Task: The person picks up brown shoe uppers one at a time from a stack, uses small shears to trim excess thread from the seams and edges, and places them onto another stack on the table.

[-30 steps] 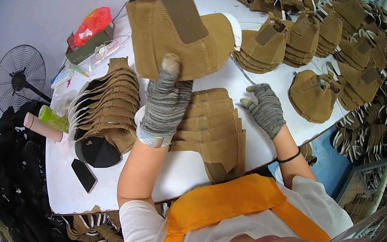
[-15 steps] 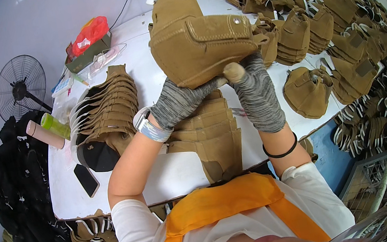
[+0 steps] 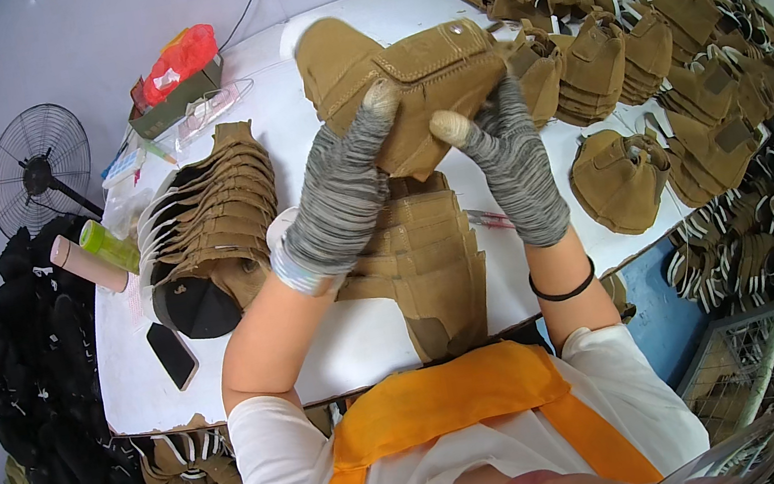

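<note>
1. As seen from the head camera, the nearest items are the person's orange apron (image 3: 443,405) and white sleeves, at the near edge of the table (image 3: 343,350).
2. Left hand (image 3: 340,199), in a grey knit glove: fingers curled shut on the lower left side of a tan upper (image 3: 402,77), thumb tip pressed on its face, apparently to steady it.
3. Right hand (image 3: 506,162), gloved alike: fingers closed on the upper's lower right edge, thumb raised against it; a black band circles the wrist. Both hands hold the upper lifted clear of the table, seemingly so it can be looked over.
4. Stack (image 3: 425,256) of flat tan pieces, directly beneath the hands, within easy reach.
5. Fanned row (image 3: 220,208) of tan pieces to the left, with a phone (image 3: 172,354) near it.
6. Piled uppers (image 3: 643,70) to the right and far right.
7. Fan (image 3: 42,170), far left, beyond the table.
</note>
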Motion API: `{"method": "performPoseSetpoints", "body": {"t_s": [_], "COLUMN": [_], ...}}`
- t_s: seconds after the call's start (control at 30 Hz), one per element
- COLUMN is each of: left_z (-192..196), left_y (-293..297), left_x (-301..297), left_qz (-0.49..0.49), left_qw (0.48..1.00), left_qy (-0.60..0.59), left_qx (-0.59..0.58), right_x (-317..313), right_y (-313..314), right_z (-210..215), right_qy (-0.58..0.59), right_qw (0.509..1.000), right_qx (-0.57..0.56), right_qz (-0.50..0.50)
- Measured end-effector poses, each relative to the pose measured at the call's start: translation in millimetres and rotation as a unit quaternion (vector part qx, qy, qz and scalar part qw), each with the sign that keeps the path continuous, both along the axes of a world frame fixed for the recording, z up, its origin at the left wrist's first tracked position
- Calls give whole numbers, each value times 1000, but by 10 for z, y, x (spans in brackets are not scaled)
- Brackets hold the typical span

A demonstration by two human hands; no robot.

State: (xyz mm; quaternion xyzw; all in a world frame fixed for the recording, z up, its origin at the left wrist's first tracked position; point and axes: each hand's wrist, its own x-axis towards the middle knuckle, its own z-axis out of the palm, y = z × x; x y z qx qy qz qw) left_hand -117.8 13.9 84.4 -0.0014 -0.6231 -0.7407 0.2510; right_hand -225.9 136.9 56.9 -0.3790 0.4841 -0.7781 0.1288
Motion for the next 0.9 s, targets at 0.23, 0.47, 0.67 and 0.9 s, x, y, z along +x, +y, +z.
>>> {"method": "performPoseSetpoints", "body": {"t_s": [0.23,0.47,0.67,0.9], "left_z": [-180,-288,-376,-511], "left_y": [118,102,32,-84], "left_x": [-113,-109,-114,-209], "left_qz": [101,86,118,158], "left_qw": [992,973,934,863], "left_qy": [51,11,11,65], "left_qx": [-60,-215,-336,-475], "right_x": [68,-45,-118,-126], "right_y": [27,18,32,62], "right_z": [62,-38,-78,-66], "right_qy": [407,419,351,292], "right_qw": [833,811,879,907], "right_qx": [17,72,59,138], "right_qz": [-374,-401,-317,-271]}}
